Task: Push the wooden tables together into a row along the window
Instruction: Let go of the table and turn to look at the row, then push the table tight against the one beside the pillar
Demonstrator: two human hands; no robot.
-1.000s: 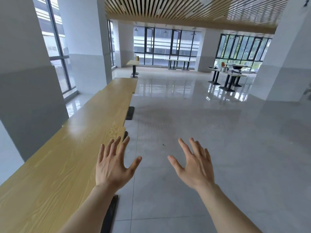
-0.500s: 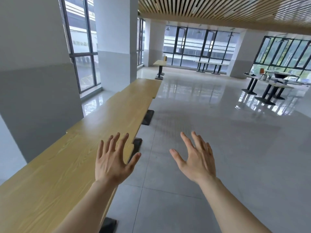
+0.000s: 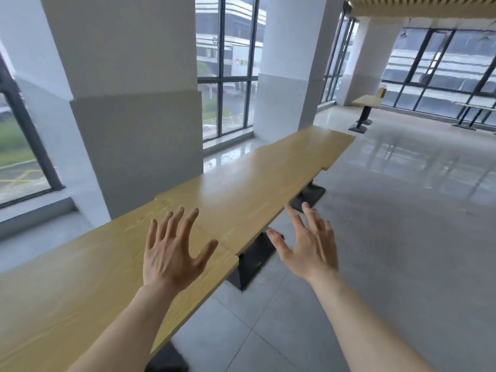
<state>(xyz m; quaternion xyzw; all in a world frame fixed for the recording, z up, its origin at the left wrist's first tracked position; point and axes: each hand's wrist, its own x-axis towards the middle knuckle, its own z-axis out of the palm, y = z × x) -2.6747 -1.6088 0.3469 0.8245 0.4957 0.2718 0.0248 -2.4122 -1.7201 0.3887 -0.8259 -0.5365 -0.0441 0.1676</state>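
1. Currently: left hand point(image 3: 171, 260), fingers point(image 3: 188, 224) spread apart, clamped on nothing; it hangs over the near tabletop point(image 3: 80, 285), whether touching cannot be told.
2. Right hand point(image 3: 311, 248), fingers spread apart, empty; it hangs past the aisle edge of the row, above the dark table base point(image 3: 255, 261) and the floor point(image 3: 389, 251).
3. Row of wooden tables: the near tabletop runs under the left hand; the middle tabletop point(image 3: 241, 194) lies just ahead of the left fingers; the far tabletop point(image 3: 316, 146) lies beyond both hands, toward the window point(image 3: 228, 76).
4. Fit, judged: the tops meet end to end, but the aisle edges step at each joint, one just beside the left thumb and one well ahead of the right fingers.
5. Method, judged: lay both palms flat on the edge that stands proud and push level and slow toward the pillar point(image 3: 128, 116), so the base slides and does not tip.
6. Caution: keep fingers clear of the joints.
7. Separate item: single table point(image 3: 367, 100), well apart beyond the right fingers, not yet joined.
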